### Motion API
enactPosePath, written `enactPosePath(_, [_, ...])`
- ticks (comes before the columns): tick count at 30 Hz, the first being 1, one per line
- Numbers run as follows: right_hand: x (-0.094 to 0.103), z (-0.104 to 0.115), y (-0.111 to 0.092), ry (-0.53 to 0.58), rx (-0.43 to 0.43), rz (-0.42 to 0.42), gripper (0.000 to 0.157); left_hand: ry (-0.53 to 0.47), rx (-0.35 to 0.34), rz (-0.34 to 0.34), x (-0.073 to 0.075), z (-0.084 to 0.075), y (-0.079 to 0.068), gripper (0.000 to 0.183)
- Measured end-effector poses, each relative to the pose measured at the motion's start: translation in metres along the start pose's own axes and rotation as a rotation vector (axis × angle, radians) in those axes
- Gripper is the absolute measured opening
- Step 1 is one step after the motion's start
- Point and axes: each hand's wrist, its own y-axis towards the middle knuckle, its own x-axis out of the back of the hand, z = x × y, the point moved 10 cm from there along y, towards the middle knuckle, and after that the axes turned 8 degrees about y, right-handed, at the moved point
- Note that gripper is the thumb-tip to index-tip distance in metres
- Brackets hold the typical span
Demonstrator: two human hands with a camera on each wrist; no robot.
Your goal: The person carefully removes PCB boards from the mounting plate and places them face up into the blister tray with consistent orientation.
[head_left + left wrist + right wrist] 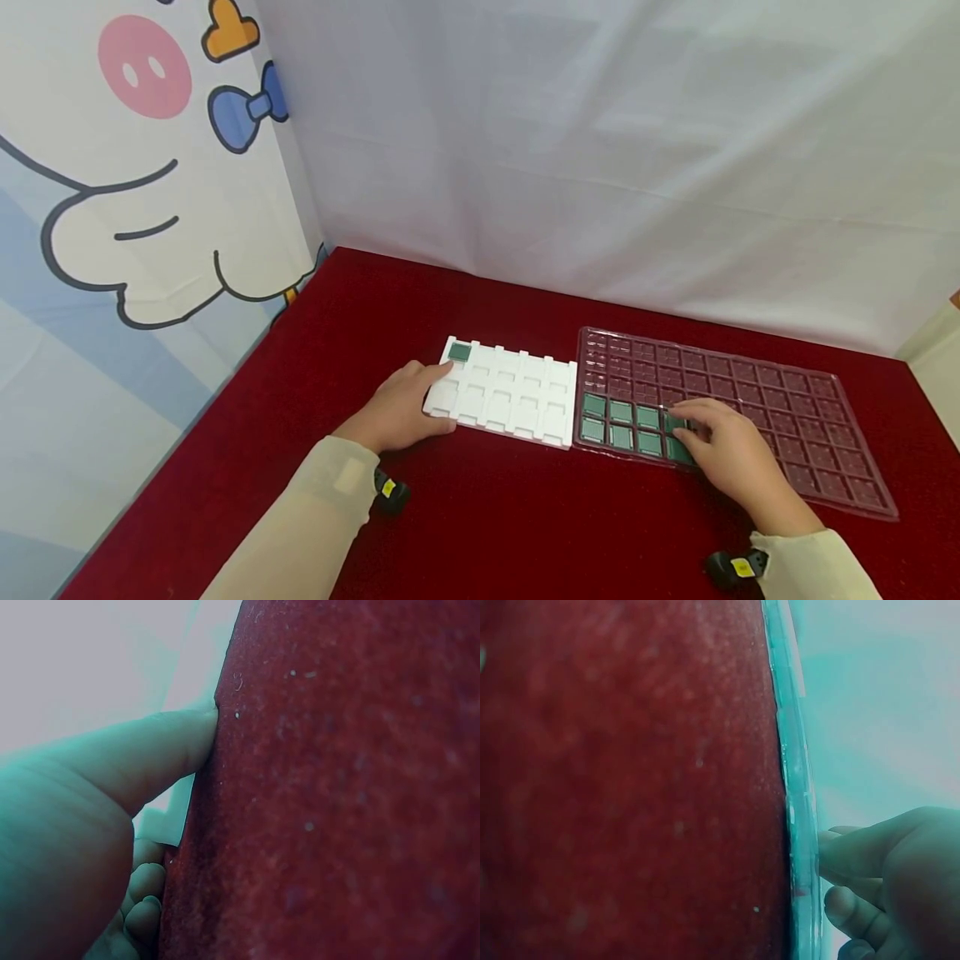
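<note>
In the head view, my left hand [405, 404] grips the left end of a white molded tray [513, 392], thumb at the near edge. That thumb [172, 742] also lies along the tray's edge in the left wrist view. A single green square chip [460, 352] sits in the tray's far-left pocket. My right hand [727, 446] is over a clear plastic blister tray [813, 425], thumb and forefinger pinching a green chip [674, 422] in its near rows. Several more green chips [620, 412] lie left of these fingers. The right wrist view shows the clear tray's rim [799, 802] beside curled fingertips.
Both trays lie side by side on a red cloth-covered table [525, 525]. A white curtain [600, 167] hangs behind it, and a cartoon-printed cloth [150, 233] stands at the left. A wrist camera [392, 493] is strapped to each wrist.
</note>
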Motion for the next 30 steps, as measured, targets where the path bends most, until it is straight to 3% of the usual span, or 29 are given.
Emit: enactPosePath(30, [0.004,0.017,0.009,0.021,0.016,0.0,0.03,-0.009,0.002,0.0,0.0,0.001,0.001,0.089])
